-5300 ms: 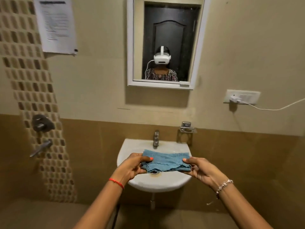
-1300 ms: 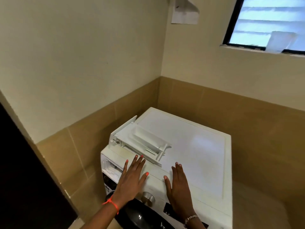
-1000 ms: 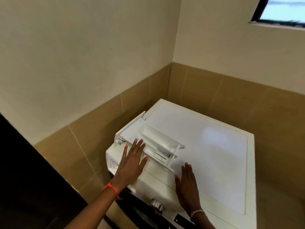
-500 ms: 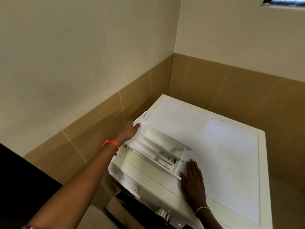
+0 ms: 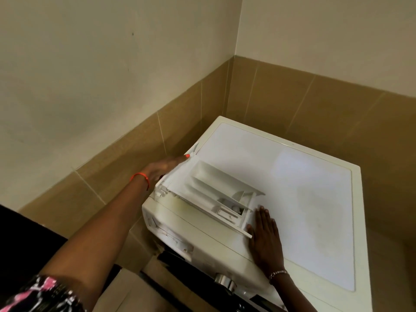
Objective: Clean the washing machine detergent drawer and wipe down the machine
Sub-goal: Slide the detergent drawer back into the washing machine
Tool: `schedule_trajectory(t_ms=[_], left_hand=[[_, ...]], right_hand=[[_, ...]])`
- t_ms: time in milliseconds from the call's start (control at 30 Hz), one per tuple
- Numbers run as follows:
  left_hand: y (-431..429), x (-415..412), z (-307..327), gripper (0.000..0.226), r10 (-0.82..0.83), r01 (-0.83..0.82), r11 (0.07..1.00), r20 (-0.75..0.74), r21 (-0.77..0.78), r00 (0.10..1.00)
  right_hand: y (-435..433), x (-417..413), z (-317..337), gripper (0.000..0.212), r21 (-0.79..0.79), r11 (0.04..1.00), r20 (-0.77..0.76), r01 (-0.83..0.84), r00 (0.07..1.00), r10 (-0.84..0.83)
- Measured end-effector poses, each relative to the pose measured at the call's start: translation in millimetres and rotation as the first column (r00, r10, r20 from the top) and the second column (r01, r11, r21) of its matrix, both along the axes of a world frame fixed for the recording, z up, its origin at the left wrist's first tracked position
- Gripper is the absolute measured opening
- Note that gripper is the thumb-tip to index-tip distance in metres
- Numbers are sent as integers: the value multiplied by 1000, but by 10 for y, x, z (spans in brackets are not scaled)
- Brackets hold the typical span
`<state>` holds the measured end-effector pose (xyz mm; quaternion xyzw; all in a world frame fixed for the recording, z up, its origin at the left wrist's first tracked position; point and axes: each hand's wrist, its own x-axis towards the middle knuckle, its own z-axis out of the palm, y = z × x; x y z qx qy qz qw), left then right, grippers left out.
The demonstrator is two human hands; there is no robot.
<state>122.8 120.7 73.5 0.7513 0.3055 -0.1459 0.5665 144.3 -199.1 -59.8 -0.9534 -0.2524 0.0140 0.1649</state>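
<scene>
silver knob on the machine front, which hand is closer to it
Right. The right hand lies flat on the machine top, its wrist close to the silver knob; the left hand is across the detergent drawer, at its wall-side edge.

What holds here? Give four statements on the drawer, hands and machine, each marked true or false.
1. The drawer lies on top of the machine. True.
2. The right hand grips a cloth. False: it lies flat on the machine's top, holding nothing.
3. The left hand is at the drawer's wall-side edge. True.
4. The knob sits on the machine's top. False: it is on the front panel.
</scene>
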Motion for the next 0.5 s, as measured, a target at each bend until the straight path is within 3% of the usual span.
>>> schedule_trajectory(t_ms=[100, 200, 333, 500], left_hand=[[36, -150, 1, 66, -51, 51, 999, -51, 0, 997], [24, -340, -48, 53, -8, 8, 998, 0, -56, 1000], [-14, -682, -112, 54, 135, -126, 986, 81, -113, 988], [176, -1303, -249, 67, 354, -308, 902, 108, -302, 929]], right_hand=[[-36, 31, -37, 57, -27, 998, 60, -60, 996, 61], [-60, 49, -80, 64, -36, 996, 64, -82, 994, 85], [-52, 48, -97, 62, -38, 998, 55, -48, 997, 50], [27, 19, -34, 72, -14, 1000, 57, -3, 998, 4]])
